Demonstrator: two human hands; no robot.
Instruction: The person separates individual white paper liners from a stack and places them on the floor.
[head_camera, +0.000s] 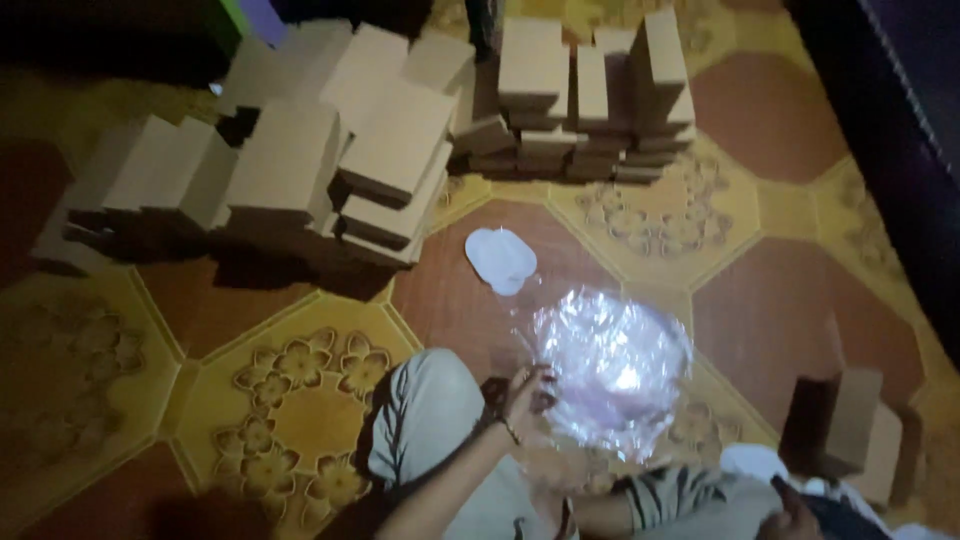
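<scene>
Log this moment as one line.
left hand: grips clear crinkled plastic bag | right hand: low, unclear | stacked brown cardboard boxes beyond

**Open floor ahead of the hands, boxes walling the far side**

The left hand (527, 398) rests at the near edge of a clear plastic bag (612, 372) that spreads just ahead and to its right. Beyond the bag, bare patterned floor tiles (790, 310) give open passage forward and to the right. A small white object (500, 260) lies ahead of the left hand, apart from the bag. Farther on, stacks of brown cardboard boxes (330, 170) close off the far left, and a second stack (590, 95) blocks straight ahead. A single brown box (850, 425) stands near the right hand (790, 520). The bent knee (425, 420) hems in the left.
</scene>
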